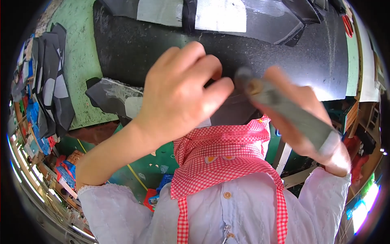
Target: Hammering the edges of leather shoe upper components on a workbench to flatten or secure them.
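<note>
My left hand (183, 91) is closed above the worktable, its fingers curled; what they hold, if anything, is hidden beneath. Under it lies a black sheet piece (107, 95) with a pale patch and a shiny film along its edge. My right hand (300, 105) is wrapped round a thick grey-handled tool (294, 110). The tool has a tan spot and a dark rounded end near my left fingertips; motion blurs it, and I cannot tell its kind.
A large black mat (122, 53) covers much of the green tabletop (77, 61). Several black cut pieces with pale patches (221, 16) lie at the far edge. More black pieces (50, 81) are stacked at left. Red-handled scissors (347, 26) lie far right.
</note>
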Available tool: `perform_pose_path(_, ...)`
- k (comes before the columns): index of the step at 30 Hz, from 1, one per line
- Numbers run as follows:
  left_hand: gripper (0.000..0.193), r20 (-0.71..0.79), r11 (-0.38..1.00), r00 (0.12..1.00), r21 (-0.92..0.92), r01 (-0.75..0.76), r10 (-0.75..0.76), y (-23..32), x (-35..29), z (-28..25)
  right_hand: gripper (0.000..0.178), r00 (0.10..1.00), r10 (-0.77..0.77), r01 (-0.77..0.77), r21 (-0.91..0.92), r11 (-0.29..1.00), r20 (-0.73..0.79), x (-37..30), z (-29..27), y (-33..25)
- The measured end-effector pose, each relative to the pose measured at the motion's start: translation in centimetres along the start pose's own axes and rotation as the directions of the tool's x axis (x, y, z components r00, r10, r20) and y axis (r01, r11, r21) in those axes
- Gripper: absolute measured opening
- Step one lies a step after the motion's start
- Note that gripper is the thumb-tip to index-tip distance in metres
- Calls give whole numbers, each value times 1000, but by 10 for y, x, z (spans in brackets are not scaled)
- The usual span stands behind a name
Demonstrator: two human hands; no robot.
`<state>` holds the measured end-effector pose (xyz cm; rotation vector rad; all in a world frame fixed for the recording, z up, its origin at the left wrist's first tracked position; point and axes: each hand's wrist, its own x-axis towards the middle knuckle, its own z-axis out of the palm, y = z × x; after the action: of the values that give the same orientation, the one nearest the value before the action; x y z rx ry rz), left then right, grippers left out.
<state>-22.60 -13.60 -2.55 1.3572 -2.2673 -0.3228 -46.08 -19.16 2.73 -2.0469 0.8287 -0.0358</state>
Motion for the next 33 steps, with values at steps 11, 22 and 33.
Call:
perform_pose_path(11,24,93,979,991,-175,108,-92,-22,-24,-14,18,999,-35,39,-129,991,34,14,8,-9)
perform_pose_path(22,16,97,948,980,-256,191,-172,-19,-27,-9,13,1000,-18,18,69,997,11,2,17,6)
perform_pose_path(33,17,68,872,950,-381,307,-305,10,16,-19,24,836,121,-187,-70,980,-534,-57,-25,35)
